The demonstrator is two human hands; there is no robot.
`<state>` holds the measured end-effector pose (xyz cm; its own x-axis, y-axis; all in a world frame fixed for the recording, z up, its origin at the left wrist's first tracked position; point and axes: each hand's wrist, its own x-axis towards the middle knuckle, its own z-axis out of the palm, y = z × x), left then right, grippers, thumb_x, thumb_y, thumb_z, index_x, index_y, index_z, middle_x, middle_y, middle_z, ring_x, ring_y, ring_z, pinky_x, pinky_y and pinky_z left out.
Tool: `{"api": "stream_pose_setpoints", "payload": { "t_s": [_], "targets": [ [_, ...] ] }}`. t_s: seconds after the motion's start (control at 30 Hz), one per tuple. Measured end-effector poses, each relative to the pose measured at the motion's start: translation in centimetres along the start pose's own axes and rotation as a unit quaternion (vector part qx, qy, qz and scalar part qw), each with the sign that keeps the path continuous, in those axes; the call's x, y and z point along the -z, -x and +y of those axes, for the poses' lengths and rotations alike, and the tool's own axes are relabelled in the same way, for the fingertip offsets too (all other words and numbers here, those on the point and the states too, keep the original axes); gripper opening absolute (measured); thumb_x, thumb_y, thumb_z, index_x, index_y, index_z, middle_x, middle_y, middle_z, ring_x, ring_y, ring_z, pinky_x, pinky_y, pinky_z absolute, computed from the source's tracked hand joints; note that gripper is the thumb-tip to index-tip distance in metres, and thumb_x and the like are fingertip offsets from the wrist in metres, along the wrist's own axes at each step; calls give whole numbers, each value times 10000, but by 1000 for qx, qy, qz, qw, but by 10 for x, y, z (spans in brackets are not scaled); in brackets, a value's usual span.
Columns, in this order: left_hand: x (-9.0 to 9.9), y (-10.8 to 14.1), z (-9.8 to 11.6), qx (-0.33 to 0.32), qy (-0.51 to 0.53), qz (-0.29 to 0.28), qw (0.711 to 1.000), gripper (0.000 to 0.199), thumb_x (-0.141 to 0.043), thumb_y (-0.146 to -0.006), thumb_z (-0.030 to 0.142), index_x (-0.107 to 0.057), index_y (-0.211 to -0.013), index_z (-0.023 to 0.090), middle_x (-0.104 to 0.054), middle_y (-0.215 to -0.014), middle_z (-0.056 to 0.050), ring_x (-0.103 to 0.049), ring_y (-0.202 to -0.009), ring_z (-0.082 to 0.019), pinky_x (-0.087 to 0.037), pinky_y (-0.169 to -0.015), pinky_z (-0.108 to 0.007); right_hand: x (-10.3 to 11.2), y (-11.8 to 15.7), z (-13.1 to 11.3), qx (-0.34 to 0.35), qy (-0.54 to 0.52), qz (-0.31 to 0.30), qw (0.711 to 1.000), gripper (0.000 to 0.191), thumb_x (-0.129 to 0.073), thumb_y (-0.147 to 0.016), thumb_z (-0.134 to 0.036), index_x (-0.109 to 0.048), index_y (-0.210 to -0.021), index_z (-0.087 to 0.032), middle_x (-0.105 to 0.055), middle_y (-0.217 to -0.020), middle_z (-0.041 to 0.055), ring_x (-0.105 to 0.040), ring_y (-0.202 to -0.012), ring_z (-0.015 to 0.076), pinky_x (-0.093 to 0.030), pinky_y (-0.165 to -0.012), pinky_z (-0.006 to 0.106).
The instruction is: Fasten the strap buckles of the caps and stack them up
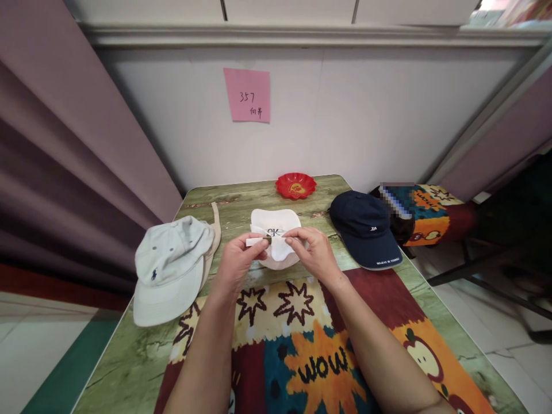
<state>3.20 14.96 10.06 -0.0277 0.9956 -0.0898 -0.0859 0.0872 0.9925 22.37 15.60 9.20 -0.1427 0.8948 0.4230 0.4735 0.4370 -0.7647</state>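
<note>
A white cap (276, 219) with dark "CK" letters lies in the middle of the table between my hands. Its white back strap (253, 242), with a small dark buckle, is stretched across in front of the letters. My left hand (235, 257) pinches the strap by the buckle, thumb against forefinger. On the other side, my right hand (318, 253) pinches the strap too, fingers closed. To the left rests a pale grey cap (172, 264) with a small blue rider logo. A navy cap (364, 230) with white lettering sits to the right.
A red scalloped dish (295, 186) stands at the table's back edge. Beneath my forearms spreads a patterned cloth (297, 362) reading "WOW". A beige strip (215, 221) lies behind the grey cap. A pink note (247, 95) is on the wall; a patterned stool (425, 221) stands right.
</note>
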Motion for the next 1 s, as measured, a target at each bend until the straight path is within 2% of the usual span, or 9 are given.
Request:
{"api": "stream_pose_setpoints", "payload": {
  "t_s": [0.1,0.23,0.37,0.53,0.67,0.77,0.87,1.0],
  "targets": [
    [1,0,-1,-4,-3,2,1000,342,-843,-659,373,-719,-869,133,-678,-647,-18,-608,-598,-128,-491,-634,-248,1,0,2,-4,-22,19,1000,172,-573,-924,-298,-736,-967,-262,-767,-995,21,-684,-944,212,-468,-898,347],
    [3,-1,-2,-12,1,8,1000,321,-835,-669,375,-713,-845,136,-671,-624,-15,-600,-584,-126,-490,-634,-248,9,-2,9,-29,-106,79,991,304,-446,-983,-352,-678,-1133,-226,-747,-1066,59,-689,-1012,210,-497,-898,336],
    [4,-2,-2,-13,1,3,1000,314,-831,-673,376,-711,-835,136,-666,-615,-15,-597,-579,-129,-488,-631,-251,16,-4,11,-40,-119,113,986,311,-444,-981,-391,-687,-1061,-213,-744,-1044,64,-681,-1016,214,-498,-898,331],
    [3,0,1,-11,-18,-7,1000,331,-828,-672,386,-713,-859,139,-674,-634,-20,-606,-601,-137,-484,-637,-251,9,-2,-5,9,-23,54,998,202,-596,-910,-380,-711,-1008,-246,-742,-1065,52,-661,-1024,228,-439,-980,376],
    [-1,4,8,-19,-46,-17,999,310,-823,-670,384,-712,-828,142,-662,-620,-16,-594,-599,-133,-470,-628,-244,-6,4,-13,12,46,12,999,199,-675,-875,-389,-708,-1038,-280,-738,-1104,35,-643,-1068,237,-255,-1128,484],
    [-6,7,12,-18,-53,-25,998,301,-815,-666,390,-713,-810,146,-655,-608,-18,-590,-588,-139,-459,-611,-248,-13,7,-12,5,63,1,998,183,-661,-890,-395,-713,-1036,-298,-739,-1089,33,-630,-1096,243,-163,-1149,543],
    [-8,9,14,-16,-52,-34,998,286,-810,-662,387,-714,-791,150,-649,-593,-18,-585,-575,-143,-449,-598,-252,-14,8,-10,5,56,-14,998,158,-665,-889,-385,-726,-1015,-311,-743,-1075,32,-629,-1109,249,-149,-1150,550],
    [-7,9,13,-19,-42,-65,997,267,-798,-675,379,-726,-801,155,-659,-611,-24,-592,-588,-145,-459,-611,-255,-11,5,-6,6,19,-29,999,132,-689,-870,-364,-740,-982,-314,-753,-1067,27,-643,-1107,249,-195,-1144,514]
  ]
}}
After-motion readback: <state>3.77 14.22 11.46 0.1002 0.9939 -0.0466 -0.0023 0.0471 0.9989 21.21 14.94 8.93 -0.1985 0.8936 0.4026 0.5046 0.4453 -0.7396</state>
